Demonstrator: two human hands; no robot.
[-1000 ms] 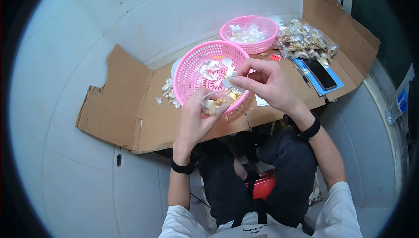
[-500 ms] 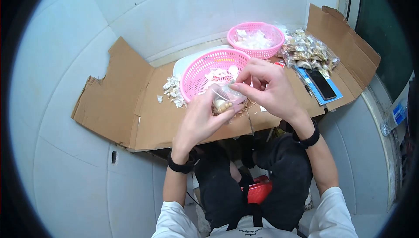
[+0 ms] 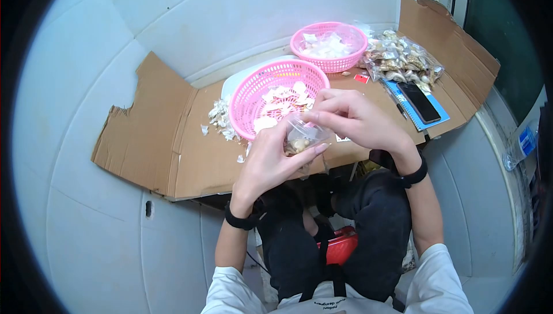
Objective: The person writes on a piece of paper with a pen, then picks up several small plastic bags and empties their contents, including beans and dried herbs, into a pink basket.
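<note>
Left hand [image 3: 269, 155] holds a small clear plastic bag [image 3: 309, 132] of pale roundish pieces [image 3: 298, 144]; right hand [image 3: 357, 119] pinches its top. Bag's at the near right side of the larger pink perforated plastic basket [image 3: 246, 96]. Looks like bag-mouth work; next move calls for steady left grip, fine right pinch.

Clear bag [image 3: 308, 132]: the left hand [image 3: 272, 155] partly hides its contents. Large pink basket [image 3: 246, 98]: the right hand [image 3: 360, 119] and bag cover part of its rim. White shirt [image 3: 435, 282]: the lower edge crops it.
</note>
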